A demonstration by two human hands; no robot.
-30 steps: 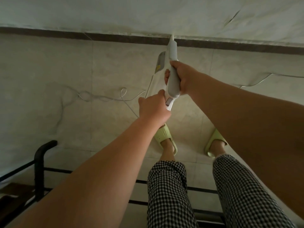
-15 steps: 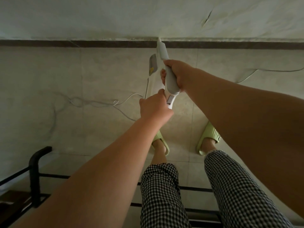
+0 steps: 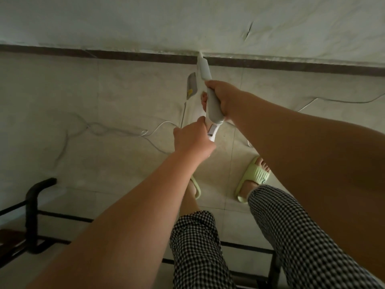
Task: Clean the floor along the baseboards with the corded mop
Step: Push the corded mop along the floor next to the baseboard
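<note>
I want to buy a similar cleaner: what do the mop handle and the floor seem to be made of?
The pale grey and white mop handle, held by the right hand and left hand, looks like smooth moulded plastic, matt with rounded seams. The beige floor seems to be glazed tile: thin grout lines and faint marble-like veining.

Our grip sits on the mop handle (image 3: 211, 101): the right hand (image 3: 223, 97) higher up, the left hand (image 3: 192, 138) just below it. Beyond the grip runs the baseboard (image 3: 125, 56) with the wall (image 3: 145, 19) behind it. Left of the grip the cord (image 3: 116, 131) lies on the floor (image 3: 52, 105). Below the grip are our slippers (image 3: 255, 176), and behind them the rack (image 3: 33, 215).
</note>
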